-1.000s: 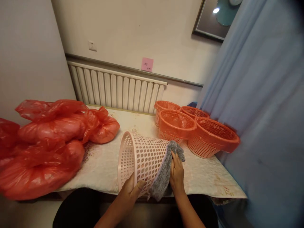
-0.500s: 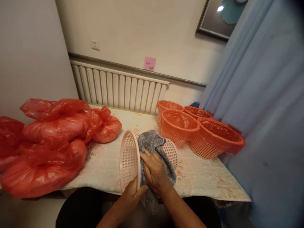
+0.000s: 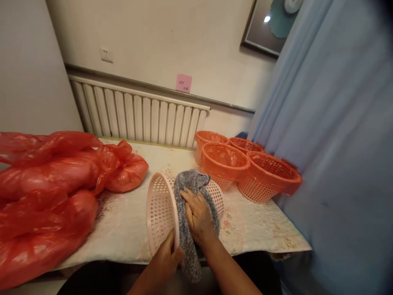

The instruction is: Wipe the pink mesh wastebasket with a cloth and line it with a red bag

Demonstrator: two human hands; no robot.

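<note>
A pale pink perforated plastic basket [image 3: 159, 211] lies on its side at the table's front edge, its wide mouth facing left. My left hand [image 3: 168, 253] is closed around the near part of its rim, thumb on the outside. Draped over the basket's outer wall is a speckled grey cloth [image 3: 188, 233], one end hanging below the table edge. My right hand [image 3: 199, 217] is closed on the cloth and presses it against the wall, fingers pointing away from me. The cloth and hand hide much of the basket's side.
Several orange-red baskets lined with red plastic, among them a front one [image 3: 225, 157], stand at the right by a blue curtain [image 3: 325, 135]. Filled red plastic bags [image 3: 55, 200] lie at the left. A floral cloth [image 3: 123, 229] covers the table. Behind is a radiator [image 3: 138, 114].
The view has swung right, so the surroundings sit further left. The basket's mouth is turned slightly more toward me. Both hands keep their places on the rim and cloth.
</note>
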